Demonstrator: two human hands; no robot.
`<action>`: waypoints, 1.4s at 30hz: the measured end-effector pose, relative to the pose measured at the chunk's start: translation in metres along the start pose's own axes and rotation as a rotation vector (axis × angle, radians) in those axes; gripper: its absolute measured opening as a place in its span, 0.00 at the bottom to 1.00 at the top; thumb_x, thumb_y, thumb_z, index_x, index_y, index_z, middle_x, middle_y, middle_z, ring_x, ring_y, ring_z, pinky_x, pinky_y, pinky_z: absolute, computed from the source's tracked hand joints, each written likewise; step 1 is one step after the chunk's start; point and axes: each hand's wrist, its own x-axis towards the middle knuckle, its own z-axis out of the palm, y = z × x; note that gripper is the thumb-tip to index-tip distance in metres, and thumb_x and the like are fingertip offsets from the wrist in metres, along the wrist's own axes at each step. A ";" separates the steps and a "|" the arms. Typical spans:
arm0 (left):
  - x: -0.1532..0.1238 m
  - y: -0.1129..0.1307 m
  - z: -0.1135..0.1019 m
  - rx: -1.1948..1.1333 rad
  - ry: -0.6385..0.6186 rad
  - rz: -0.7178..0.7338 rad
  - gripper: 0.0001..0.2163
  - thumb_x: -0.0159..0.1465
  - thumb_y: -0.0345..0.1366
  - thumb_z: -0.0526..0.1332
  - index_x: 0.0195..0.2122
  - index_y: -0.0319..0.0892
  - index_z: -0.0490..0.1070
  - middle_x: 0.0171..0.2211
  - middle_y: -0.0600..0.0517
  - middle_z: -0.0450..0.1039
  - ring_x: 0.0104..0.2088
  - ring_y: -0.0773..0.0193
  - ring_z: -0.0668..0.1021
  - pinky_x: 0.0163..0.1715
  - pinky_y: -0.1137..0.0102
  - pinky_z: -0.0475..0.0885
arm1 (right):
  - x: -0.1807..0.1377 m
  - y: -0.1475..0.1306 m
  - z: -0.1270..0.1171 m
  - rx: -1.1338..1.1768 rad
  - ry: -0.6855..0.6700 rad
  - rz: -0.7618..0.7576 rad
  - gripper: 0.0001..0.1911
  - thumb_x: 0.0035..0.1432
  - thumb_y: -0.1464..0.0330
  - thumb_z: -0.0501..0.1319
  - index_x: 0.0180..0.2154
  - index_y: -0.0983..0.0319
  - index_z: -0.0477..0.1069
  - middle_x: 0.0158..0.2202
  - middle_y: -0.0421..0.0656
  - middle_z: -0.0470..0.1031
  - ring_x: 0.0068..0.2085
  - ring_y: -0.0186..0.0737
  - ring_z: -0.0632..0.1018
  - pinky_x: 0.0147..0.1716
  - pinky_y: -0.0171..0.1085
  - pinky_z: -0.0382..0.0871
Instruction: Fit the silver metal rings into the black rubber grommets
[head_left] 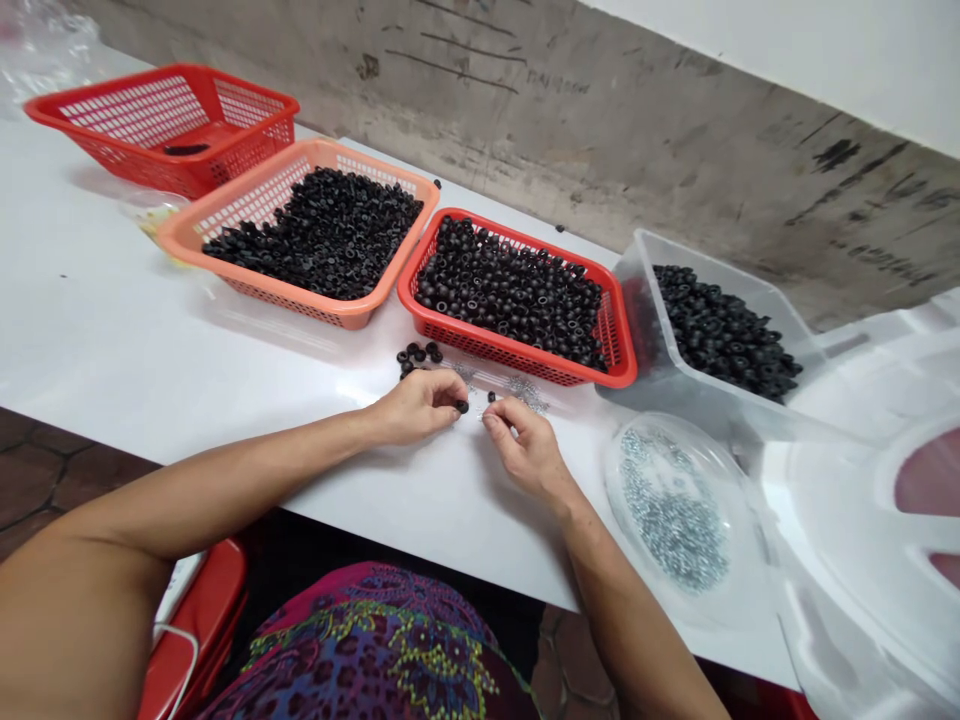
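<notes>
Over the front of the white table, my left hand pinches a small black ring-like part between thumb and fingers. Facing it, my right hand has its thumb and forefinger pressed together on something too small to make out. Another small black part shows just beyond the right fingertips. Beside my left knuckles lies a little group of black round parts. Tiny silvery metal pieces are scattered on the table past my right hand.
Behind my hands stand a red basket and an orange basket, both full of black parts. At right are a clear bin of black parts, a shallow clear dish of silvery pieces and a white plastic chair. Another red basket is far left.
</notes>
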 end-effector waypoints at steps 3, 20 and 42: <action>-0.001 -0.003 0.001 0.148 -0.008 0.136 0.07 0.56 0.24 0.58 0.34 0.38 0.74 0.29 0.54 0.70 0.30 0.68 0.71 0.33 0.71 0.67 | 0.000 -0.002 0.000 0.050 -0.046 0.048 0.09 0.63 0.67 0.55 0.30 0.60 0.67 0.27 0.39 0.68 0.30 0.37 0.70 0.33 0.36 0.63; -0.003 -0.001 0.008 0.279 -0.088 0.246 0.04 0.61 0.26 0.59 0.34 0.38 0.73 0.29 0.53 0.71 0.31 0.67 0.72 0.34 0.70 0.69 | 0.004 0.001 0.006 0.084 0.002 0.190 0.14 0.60 0.61 0.59 0.24 0.60 0.65 0.22 0.36 0.62 0.25 0.33 0.63 0.26 0.35 0.57; -0.002 -0.003 0.006 0.313 -0.016 0.367 0.10 0.62 0.27 0.59 0.43 0.40 0.77 0.31 0.51 0.74 0.33 0.65 0.74 0.36 0.69 0.70 | 0.001 -0.002 0.003 0.264 -0.028 0.187 0.08 0.61 0.65 0.59 0.32 0.60 0.73 0.27 0.39 0.73 0.29 0.36 0.72 0.31 0.36 0.66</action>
